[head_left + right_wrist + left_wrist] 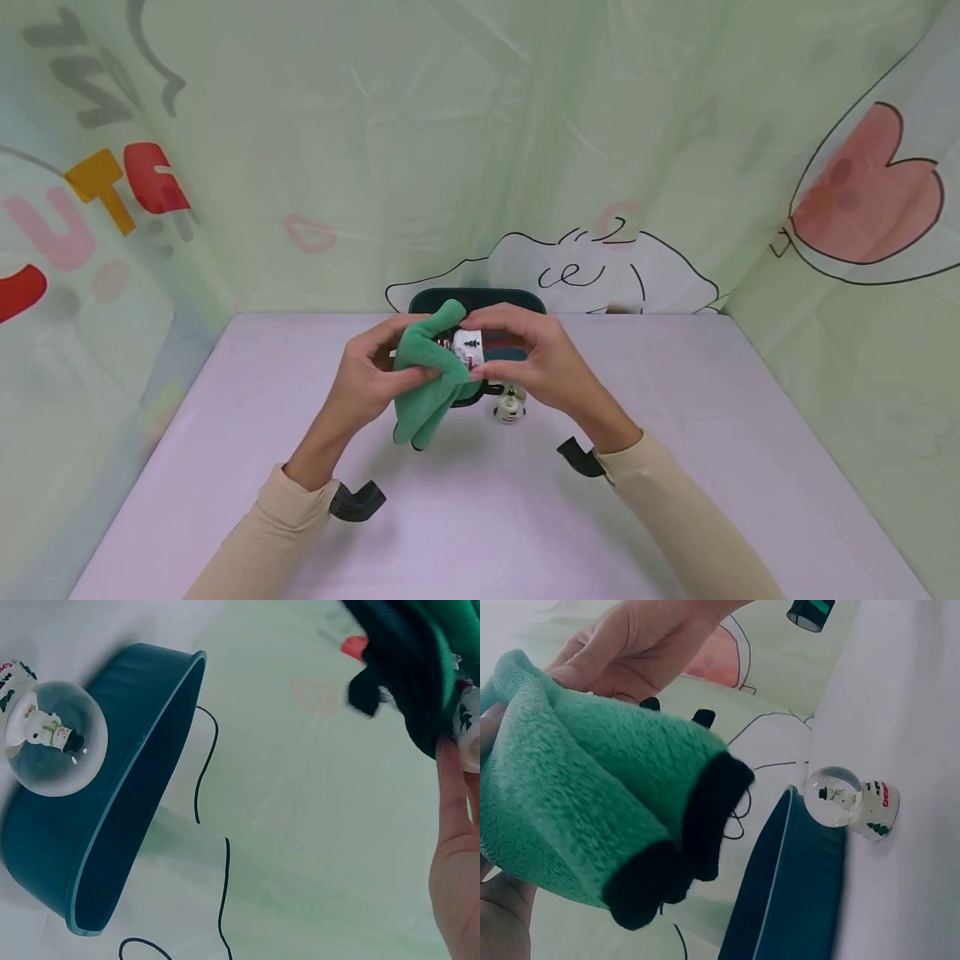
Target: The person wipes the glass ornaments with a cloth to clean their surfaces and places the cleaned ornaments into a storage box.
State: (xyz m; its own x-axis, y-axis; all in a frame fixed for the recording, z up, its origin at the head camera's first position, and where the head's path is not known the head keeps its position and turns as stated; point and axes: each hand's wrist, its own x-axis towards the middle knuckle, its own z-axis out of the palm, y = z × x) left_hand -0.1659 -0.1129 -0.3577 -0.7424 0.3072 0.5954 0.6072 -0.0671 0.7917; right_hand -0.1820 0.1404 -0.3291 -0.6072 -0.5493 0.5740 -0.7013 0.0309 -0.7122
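My left hand (358,375) grips a green plush cloth (420,379) with dark edging, its thumb on the near side. My right hand (534,354) pinches the white printed base (469,346) of a small ornament between thumb and fingers. The cloth wraps around the ornament's other end and hides most of it. In the left wrist view the cloth (592,772) covers the ornament. A snow globe (510,406) with a snowman inside stands on the table, below the hands in the head view; the left wrist view shows its clear dome and printed base.
A dark blue plastic tub (480,297) stands behind the hands at the table's far side, beside the standing snow globe. The pale table (480,533) meets a printed curtain (337,167) at its back edge. Black wrist mounts (358,502) stick out from both sleeves.
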